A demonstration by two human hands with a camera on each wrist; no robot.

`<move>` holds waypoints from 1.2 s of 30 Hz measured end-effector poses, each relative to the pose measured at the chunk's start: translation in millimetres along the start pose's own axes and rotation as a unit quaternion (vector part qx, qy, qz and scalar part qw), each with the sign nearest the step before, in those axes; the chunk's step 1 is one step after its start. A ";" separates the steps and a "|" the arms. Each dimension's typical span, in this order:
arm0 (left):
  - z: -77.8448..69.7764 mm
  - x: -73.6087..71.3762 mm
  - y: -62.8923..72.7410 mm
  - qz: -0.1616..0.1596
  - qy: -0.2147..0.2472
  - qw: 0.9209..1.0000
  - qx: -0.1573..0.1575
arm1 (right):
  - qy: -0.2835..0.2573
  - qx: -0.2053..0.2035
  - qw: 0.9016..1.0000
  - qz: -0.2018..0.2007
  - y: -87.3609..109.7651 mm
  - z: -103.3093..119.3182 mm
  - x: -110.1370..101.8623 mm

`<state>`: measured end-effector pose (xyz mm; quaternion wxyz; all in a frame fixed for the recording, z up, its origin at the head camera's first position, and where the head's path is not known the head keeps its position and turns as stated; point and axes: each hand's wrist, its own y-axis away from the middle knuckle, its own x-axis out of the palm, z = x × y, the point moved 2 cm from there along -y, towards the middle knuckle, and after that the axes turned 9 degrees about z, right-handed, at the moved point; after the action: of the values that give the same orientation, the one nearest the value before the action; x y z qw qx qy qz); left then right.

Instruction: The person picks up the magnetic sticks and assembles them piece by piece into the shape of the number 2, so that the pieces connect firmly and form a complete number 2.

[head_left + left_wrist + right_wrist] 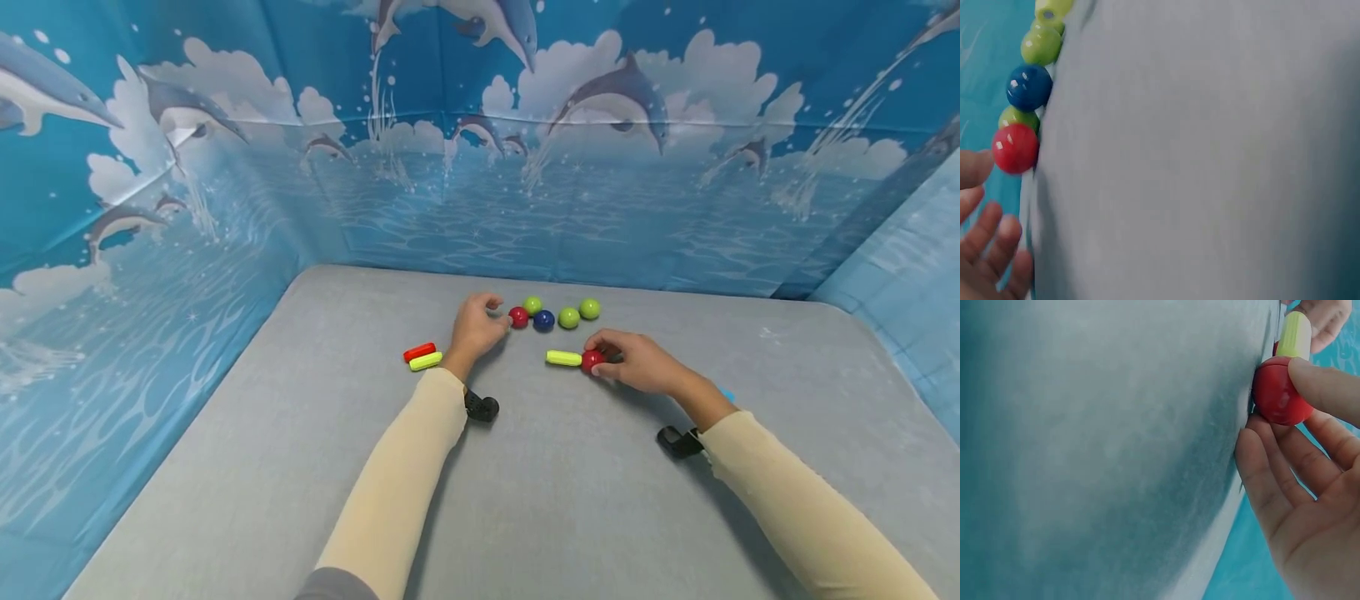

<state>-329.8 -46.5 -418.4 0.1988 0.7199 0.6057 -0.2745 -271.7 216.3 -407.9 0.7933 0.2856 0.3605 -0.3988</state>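
My right hand point(637, 361) pinches a glossy red ball point(592, 361) between thumb and fingers. At the ball's left side, end against it, lies a yellow ridged stick point(563, 358), also in the right wrist view above the ball. My left hand point(478, 327) hovers at the left end of a group of balls, fingers parted and holding nothing. Its thumb tip is right beside another red ball point(1015, 148). Next to that ball are a dark blue ball point(543, 321) and a green ball point(532, 305); two more green balls point(568, 317) sit further right.
Left of my left wrist, a red stick point(419, 352) and a second yellow stick point(426, 361) lie side by side. A small blue piece point(727, 395) peeks out behind my right wrist. The grey table point(540, 500) backs onto a dolphin-print curtain point(465, 217).
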 end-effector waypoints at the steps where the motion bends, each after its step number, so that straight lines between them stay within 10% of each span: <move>1: -2.3 2.5 -0.5 -0.004 0.014 1.000 -0.002 | -0.002 0.000 1.000 -0.001 1.4 -0.3 -0.5; 26: -2.0 31.1 -4.4 -0.014 -0.028 1.000 -0.003 | -0.012 -0.006 1.000 0.006 4.8 -1.7 -0.1; 36: 2.6 21.7 -2.8 0.013 0.046 0.999 -0.020 | -0.001 -0.010 1.000 0.003 3.9 -0.9 1.6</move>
<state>-330.4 -31.1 -434.0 0.1885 0.7354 0.6101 -0.2266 -268.1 218.3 -409.1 0.7977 0.2782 0.3626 -0.3935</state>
